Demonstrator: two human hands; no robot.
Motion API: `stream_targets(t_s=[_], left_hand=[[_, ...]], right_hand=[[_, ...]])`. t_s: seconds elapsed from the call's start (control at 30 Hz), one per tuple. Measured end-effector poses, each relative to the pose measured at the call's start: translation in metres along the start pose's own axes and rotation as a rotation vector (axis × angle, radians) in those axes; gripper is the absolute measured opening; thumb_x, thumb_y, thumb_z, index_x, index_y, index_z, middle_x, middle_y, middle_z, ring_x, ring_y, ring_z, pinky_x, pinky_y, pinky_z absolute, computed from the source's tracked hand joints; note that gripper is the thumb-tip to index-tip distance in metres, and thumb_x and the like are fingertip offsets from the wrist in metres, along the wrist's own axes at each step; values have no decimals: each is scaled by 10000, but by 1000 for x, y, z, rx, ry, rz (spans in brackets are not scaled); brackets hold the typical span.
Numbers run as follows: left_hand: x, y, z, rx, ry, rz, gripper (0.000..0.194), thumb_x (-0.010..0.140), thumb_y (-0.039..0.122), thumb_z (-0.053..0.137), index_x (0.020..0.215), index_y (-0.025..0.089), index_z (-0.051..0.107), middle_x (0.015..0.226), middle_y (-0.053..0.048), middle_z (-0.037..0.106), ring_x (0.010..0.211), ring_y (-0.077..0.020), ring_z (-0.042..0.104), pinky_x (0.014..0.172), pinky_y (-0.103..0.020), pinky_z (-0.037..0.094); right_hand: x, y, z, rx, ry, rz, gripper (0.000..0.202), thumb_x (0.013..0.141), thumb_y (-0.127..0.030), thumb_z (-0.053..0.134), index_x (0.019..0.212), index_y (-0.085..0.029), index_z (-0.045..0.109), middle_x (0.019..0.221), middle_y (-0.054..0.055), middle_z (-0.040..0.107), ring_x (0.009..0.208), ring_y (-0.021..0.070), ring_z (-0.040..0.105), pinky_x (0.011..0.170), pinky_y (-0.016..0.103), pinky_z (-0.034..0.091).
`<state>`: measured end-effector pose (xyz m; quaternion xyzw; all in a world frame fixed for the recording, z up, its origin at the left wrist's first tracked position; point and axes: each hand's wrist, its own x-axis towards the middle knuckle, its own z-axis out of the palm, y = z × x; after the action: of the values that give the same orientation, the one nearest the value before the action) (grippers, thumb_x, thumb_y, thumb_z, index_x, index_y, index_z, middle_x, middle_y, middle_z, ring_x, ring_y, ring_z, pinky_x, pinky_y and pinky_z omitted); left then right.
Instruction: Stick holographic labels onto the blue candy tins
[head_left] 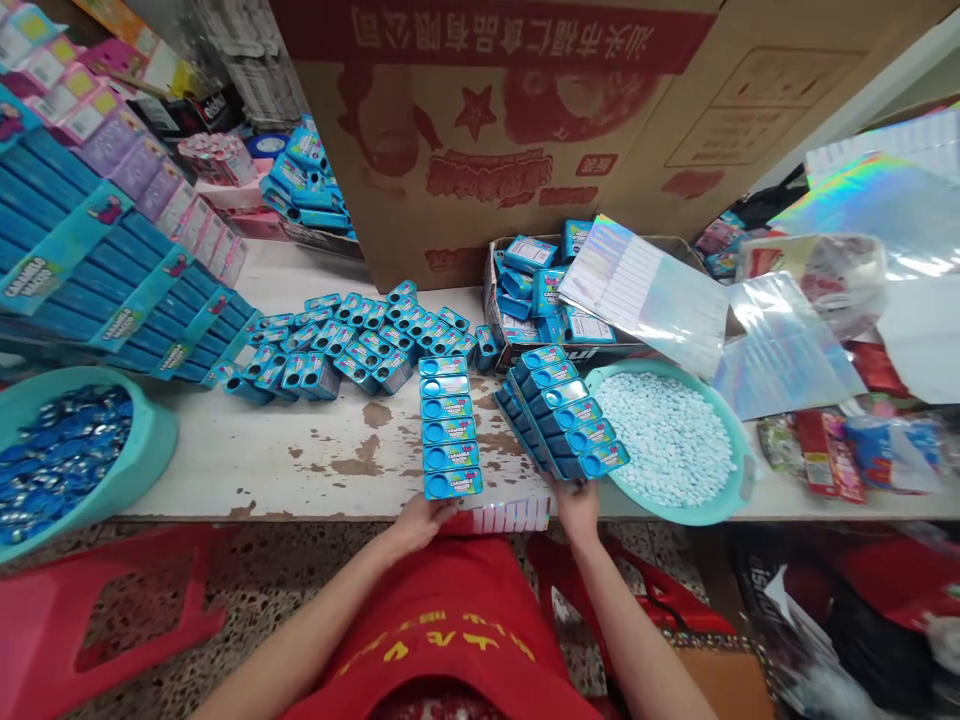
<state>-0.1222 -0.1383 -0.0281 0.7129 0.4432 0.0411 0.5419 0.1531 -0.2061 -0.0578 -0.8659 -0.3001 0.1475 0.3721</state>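
The left hand sits beside the striped foil sheet at the near table edge; its grip cannot be determined. The right hand touches the stacked CARAMELO MACIZO containers at 1 o'clock; its closure is unclear. A container row lies at 12 o'clock, the candy bowl at 2. Beyond, a carton stands at 12 o'clock.

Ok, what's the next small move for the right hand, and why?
I'd probably have the right hand turn the stacked blue boxes straighter: it's at their near end, and they sit at an angle, one corner close to the bowl of pale pieces, while the single row of boxes to their left lies nearly straight.
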Motion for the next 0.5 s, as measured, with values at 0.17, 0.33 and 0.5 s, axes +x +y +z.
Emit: stream_targets(t_s=[0.17, 0.33, 0.5], left_hand=[[-1, 12, 7, 134, -37, -52, 266, 837, 298, 394, 749, 179, 615, 790, -34, 650, 784, -193, 579, 722, -282, 417], [4, 22, 14, 219, 18, -71, 233, 841, 247, 399, 750, 178, 602, 821, -37, 645, 806, -180, 569, 746, -272, 411], [8, 26, 14, 289, -2, -83, 227, 858, 232, 399, 783, 176, 605, 889, -46, 647, 854, -189, 564, 794, -289, 410]], right_hand=[[-73, -12, -24, -97, 84, -403, 361, 834, -369, 530, 1111, -140, 563, 1048, 161, 574, 1014, 281, 506, 884, 463, 387], [-103, -35, -9, -129, -263, -861, 272, 885, -204, 486, 1143, -213, 573, 942, 87, 585, 870, 200, 519, 753, 333, 463], [-102, -36, 16, -227, -359, -920, 350, 901, -230, 445, 1242, -200, 520, 1016, 112, 583, 897, 224, 514, 758, 369, 476]])
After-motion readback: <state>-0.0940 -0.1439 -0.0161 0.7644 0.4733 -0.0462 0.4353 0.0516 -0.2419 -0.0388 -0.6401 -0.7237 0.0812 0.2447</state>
